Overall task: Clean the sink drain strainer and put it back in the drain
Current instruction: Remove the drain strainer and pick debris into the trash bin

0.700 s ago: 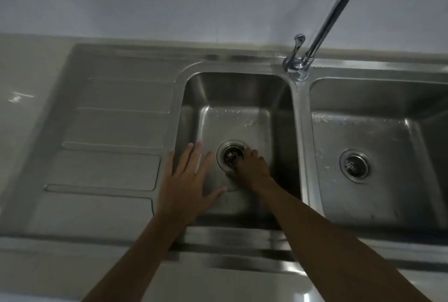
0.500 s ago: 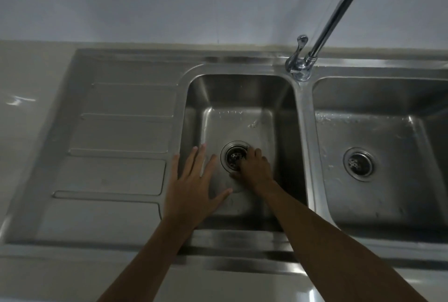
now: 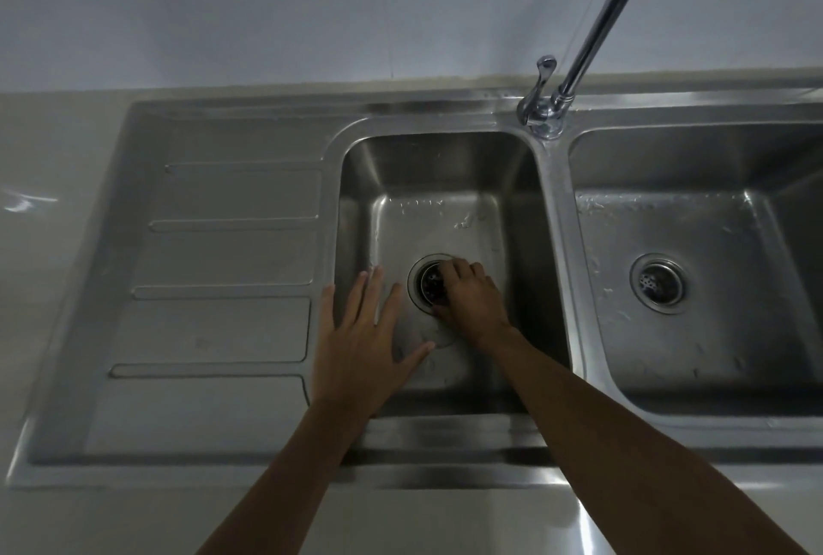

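- Stainless-steel double-bowl sink (image 3: 445, 162) with a ribbed drainboard (image 3: 222, 260) on its left. The dark, round, perforated metal drain strainer (image 3: 428, 285) sits in the drain hole in the middle of the left bowl's floor.
- Right hand (image 3: 472, 300) is down in that bowl, fingers curled over the drain strainer's right side. I judge that it is grasping it, though the fingertips are hidden under the knuckles.
- Left hand (image 3: 356, 345) is released: fingers straight and spread, palm down over the bowl's left front corner. Whether it rests on the rim or hovers, I cannot tell.
- Step in hand, by my reading: lifting the drain strainer out, so the cleaning has not begun.
- To do it well, set thumb and fingers on opposite sides of the rim and pull straight up — a tilted basket may jam in its collar.
- Wet steel is likely slippery, so pinch firmly. Keep the basket level — trapped scraps should not drop into the open drain.
- Curved chrome tap (image 3: 592, 29) stands on the divider between the bowls, near enough for rinsing.
- Second round strainer (image 3: 658, 283), in the right bowl, is well apart from both hands.
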`<action>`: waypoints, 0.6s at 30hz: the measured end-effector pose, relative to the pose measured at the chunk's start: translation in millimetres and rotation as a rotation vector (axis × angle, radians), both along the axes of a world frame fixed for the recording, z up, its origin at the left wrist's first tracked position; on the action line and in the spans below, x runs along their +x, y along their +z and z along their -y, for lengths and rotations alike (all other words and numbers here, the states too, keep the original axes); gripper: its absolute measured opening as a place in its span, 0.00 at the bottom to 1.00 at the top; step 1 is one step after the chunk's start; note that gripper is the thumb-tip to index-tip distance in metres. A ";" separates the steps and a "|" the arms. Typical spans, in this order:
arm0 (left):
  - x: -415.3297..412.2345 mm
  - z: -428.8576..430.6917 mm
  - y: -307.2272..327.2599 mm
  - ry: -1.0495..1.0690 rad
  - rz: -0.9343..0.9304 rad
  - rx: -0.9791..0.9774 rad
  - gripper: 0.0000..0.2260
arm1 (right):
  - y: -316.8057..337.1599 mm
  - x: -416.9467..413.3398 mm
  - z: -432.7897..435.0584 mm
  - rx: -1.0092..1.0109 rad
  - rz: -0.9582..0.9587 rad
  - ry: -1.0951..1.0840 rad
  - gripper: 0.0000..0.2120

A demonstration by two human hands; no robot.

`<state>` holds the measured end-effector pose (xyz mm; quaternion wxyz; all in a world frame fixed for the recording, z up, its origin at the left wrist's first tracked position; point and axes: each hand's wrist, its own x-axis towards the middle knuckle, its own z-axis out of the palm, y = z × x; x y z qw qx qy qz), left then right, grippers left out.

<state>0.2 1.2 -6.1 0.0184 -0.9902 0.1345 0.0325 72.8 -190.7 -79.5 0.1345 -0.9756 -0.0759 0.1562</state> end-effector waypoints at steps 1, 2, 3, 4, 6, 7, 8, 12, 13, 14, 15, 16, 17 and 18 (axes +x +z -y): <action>0.0 0.1 0.1 0.002 -0.001 0.001 0.42 | 1.9 -1.0 -0.7 0.006 0.006 -0.021 0.33; 0.1 0.5 0.2 0.002 -0.002 0.000 0.42 | 3.7 -2.0 -1.2 0.004 0.012 -0.033 0.33; -0.1 0.8 -0.1 0.002 -0.001 -0.003 0.42 | 6.6 -3.4 -1.6 0.000 0.013 -0.038 0.34; -0.6 1.0 0.2 -0.001 0.004 -0.007 0.42 | 9.3 -5.0 -1.4 -0.001 0.018 -0.040 0.34; -0.8 0.9 1.3 -0.009 0.016 -0.005 0.41 | 15.2 -8.8 -0.2 0.001 0.029 -0.043 0.35; -0.7 1.0 2.0 -0.010 0.015 -0.002 0.42 | 18.0 -11.6 0.8 0.000 0.032 -0.041 0.36; -0.7 1.1 3.1 -0.011 0.010 0.002 0.42 | 21.0 -14.6 1.9 -0.005 0.035 -0.037 0.36; -0.2 1.9 6.5 -0.002 -0.028 0.001 0.43 | 34.5 -29.7 5.5 -0.010 0.033 -0.025 0.38; -0.5 1.4 7.1 -0.001 -0.032 -0.001 0.43 | 38.4 -33.4 6.1 -0.005 0.034 -0.029 0.39; -0.8 1.0 7.9 -0.001 -0.039 -0.002 0.43 | 43.1 -36.4 6.9 0.004 0.040 -0.037 0.39; -1.4 0.8 9.0 0.002 -0.052 -0.002 0.43 | 48.6 -39.2 7.4 0.014 0.049 -0.044 0.38; -2.5 2.0 11.7 0.003 -0.066 -0.003 0.44 | 56.6 -41.9 8.8 0.023 0.062 -0.051 0.38; -3.7 3.4 13.3 0.008 -0.077 -0.012 0.44 | 63.9 -43.1 9.7 0.030 0.080 -0.049 0.37; -5.6 5.6 15.1 0.013 -0.081 -0.029 0.44 | 71.8 -43.2 10.9 0.032 0.103 -0.042 0.37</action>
